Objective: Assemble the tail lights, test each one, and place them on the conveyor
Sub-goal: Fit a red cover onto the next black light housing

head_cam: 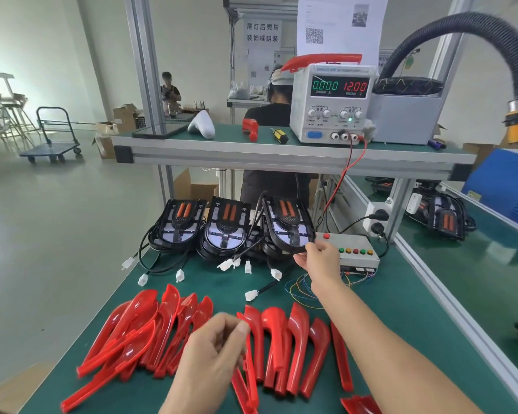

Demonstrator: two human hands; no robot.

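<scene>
Head view, green worktop point(386, 318) w/ tail-light parts. Right hand point(319, 258) reaching fwd, fingers pinching near rim of rightmost black housing point(287, 225), tilted up against a row of three, far centre of worktop. Left hand point(213, 354) near front edge, fingers curled round a red lens point(250, 380) pulled from the spread of red lenses point(150, 333) lying loose across the front. White connectors point(251, 295) on black leads trailing between housings and lenses. Test box point(353, 249) w/ coloured buttons just right of housings; power supply point(331, 103) on upper shelf reading 12.00 V, 0.000 A. Conveyor point(473, 258) to the right, beyond the frame rail.

Likely step: fetching housing to mate w/ lens. Best done by lifting housing clear so lead doesn't snag neighbours, keeping grip on rim, not on orange reflectors, then lining up lens curve w/ housing edge before pressing.
</scene>
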